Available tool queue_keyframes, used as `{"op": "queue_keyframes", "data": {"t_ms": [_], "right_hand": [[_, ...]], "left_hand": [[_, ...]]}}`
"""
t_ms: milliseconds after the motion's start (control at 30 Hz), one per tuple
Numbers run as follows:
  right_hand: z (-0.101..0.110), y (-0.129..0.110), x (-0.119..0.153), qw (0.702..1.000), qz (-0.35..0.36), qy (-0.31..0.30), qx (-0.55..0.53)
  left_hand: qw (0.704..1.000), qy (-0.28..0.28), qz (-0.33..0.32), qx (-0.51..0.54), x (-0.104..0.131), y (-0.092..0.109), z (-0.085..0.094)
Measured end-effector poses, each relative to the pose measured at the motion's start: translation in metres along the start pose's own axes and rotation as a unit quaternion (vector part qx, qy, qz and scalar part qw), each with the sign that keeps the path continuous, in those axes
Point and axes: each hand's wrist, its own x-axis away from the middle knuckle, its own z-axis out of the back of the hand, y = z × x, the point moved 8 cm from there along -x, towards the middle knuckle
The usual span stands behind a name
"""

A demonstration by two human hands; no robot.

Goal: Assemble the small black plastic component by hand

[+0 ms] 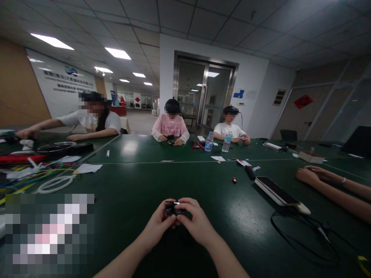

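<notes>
Both of my hands meet over the dark green table (139, 193), near the bottom centre. Between them is a small black object (174, 208) with a bright reflection on top; its exact kind is too small to tell. My left hand (159, 222) grips its left side between thumb and fingers. On the right side, my right hand (195, 218) holds the same object with bent fingers and the thumb underneath. A small red and white piece (234, 180) lies on the table ahead and to the right.
Cables (56, 183) lie at the left. To the right are a phone on a white device (278, 192), a black cable (304, 235) and another person's hands (311, 175). Two bottles (208, 142) stand ahead; three people sit across the table.
</notes>
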Motion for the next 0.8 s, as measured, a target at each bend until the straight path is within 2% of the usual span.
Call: {"op": "queue_keyframes", "data": {"t_ms": [267, 600, 800], "right_hand": [[-0.0047, 0.0071, -0.0009, 1.0, -0.013, -0.014, -0.011], [0.0048, 0.0063, -0.0013, 0.999, -0.002, 0.006, -0.049], [0.003, 0.0072, -0.0012, 0.999, -0.009, -0.004, -0.051]], "left_hand": [[1.0, 0.002, 0.005, -0.015, -0.0017, -0.0042, 0.0024], [1.0, 0.007, 0.006, -0.002, 0.0009, -0.0014, 0.0008], [1.0, 0.004, 0.022, -0.008, -0.004, -0.0089, 0.0053]]}}
